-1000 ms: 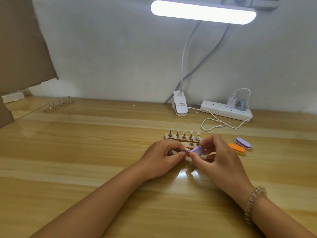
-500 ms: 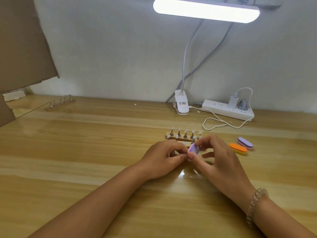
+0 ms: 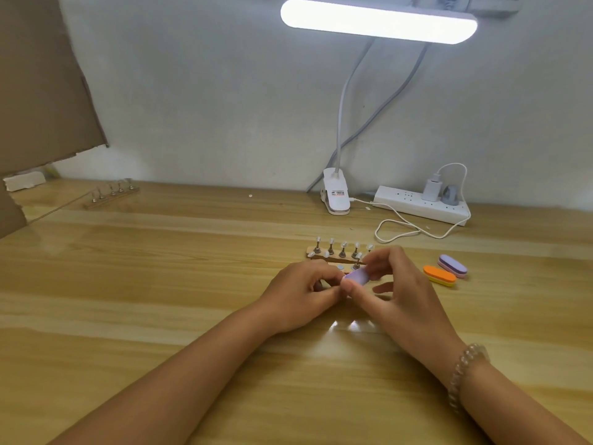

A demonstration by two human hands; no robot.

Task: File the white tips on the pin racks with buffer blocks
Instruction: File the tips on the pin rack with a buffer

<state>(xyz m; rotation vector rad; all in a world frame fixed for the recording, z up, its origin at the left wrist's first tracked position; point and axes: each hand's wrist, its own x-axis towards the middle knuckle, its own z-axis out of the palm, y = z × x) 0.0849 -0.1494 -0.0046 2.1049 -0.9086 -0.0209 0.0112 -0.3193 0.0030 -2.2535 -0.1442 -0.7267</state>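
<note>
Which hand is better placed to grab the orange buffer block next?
Right, probably: the orange buffer block lies just right of the right hand, which must first release the lilac block; the left hand is farther.

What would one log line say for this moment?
right hand: pinches lilac buffer block | left hand: curled at near pin rack, grip hidden

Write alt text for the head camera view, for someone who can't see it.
A person's right hand pinches a lilac buffer block at the curled fingertips of the left hand, by the pin racks carrying white tips on a wooden table. Two spare buffer blocks lie to the right; a lit lamp and power strip stand behind.
</note>
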